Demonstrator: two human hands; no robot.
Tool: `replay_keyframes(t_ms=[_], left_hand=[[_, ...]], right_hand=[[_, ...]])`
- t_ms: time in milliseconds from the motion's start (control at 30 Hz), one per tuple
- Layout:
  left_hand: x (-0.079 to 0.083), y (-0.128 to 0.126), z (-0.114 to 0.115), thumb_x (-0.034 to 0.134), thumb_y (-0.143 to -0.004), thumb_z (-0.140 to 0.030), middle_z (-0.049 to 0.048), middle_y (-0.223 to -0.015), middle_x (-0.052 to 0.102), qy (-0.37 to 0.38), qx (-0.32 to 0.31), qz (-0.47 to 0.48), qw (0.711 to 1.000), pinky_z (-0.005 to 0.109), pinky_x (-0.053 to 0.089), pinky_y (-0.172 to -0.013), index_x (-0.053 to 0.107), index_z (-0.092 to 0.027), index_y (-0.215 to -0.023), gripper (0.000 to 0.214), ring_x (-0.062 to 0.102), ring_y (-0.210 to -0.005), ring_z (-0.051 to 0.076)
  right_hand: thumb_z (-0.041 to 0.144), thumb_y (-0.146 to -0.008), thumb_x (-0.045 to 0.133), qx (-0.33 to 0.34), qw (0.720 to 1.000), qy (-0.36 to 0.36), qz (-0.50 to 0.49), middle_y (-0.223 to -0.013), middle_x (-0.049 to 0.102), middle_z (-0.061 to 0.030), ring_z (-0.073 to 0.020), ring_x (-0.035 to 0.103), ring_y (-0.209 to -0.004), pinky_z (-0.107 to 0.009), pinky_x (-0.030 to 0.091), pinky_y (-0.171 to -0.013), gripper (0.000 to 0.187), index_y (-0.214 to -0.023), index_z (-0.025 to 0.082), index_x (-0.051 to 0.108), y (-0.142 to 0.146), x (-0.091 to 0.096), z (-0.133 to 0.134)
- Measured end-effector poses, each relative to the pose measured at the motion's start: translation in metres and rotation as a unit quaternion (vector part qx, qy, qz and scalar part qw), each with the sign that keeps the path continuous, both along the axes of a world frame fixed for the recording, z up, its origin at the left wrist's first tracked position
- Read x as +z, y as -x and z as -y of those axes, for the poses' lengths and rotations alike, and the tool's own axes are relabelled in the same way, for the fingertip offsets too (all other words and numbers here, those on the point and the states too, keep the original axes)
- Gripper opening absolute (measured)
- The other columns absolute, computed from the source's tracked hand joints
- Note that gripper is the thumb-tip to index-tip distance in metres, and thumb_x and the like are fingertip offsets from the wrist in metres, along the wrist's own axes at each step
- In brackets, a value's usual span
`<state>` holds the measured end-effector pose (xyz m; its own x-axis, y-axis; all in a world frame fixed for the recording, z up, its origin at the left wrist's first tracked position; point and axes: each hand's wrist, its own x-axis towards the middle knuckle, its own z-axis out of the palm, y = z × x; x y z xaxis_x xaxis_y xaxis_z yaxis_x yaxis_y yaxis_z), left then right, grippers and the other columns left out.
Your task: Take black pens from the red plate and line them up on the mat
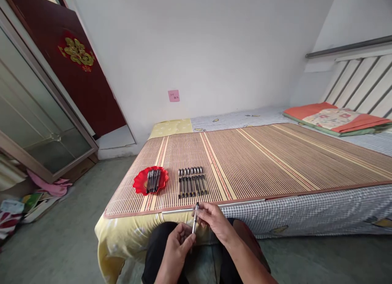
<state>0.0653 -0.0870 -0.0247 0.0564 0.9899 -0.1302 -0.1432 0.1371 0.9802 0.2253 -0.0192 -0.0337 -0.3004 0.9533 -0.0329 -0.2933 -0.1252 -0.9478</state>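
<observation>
Both my hands hold one pen (pixel 195 219) upright over my lap, in front of the bed's edge. My right hand (pixel 212 219) pinches its upper part, and my left hand (pixel 180 240) grips its lower end. On the striped bamboo mat (pixel 260 161) lies a row of several dark pens (pixel 192 182), side by side. To their left a red flower-shaped dish (pixel 141 187) holds several more pens (pixel 153 181).
The mat covers a bed with a yellow and checked sheet (pixel 306 212). An orange folded cushion (pixel 335 118) lies at the far right. A glass door (pixel 36 112) and scattered cloths (pixel 49 188) are on the floor to the left.
</observation>
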Motion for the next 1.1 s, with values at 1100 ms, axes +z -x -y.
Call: replay_keyframes(t_ms=[1100], left_hand=[[-0.067, 0.056, -0.029, 0.089, -0.068, -0.051, 0.0019, -0.068, 0.067, 0.069, 0.010, 0.095, 0.993, 0.021, 0.038, -0.057, 0.074, -0.016, -0.082, 0.040, 0.054, -0.060, 0.011]], right_hand=[[0.021, -0.076, 0.072, -0.184, 0.867, -0.046, 0.460, -0.058, 0.067, -0.0006, -0.0145, 0.066, -0.061, -0.021, 0.041, -0.056, 0.009, -0.071, 0.015, 0.067, -0.061, -0.009, -0.235]])
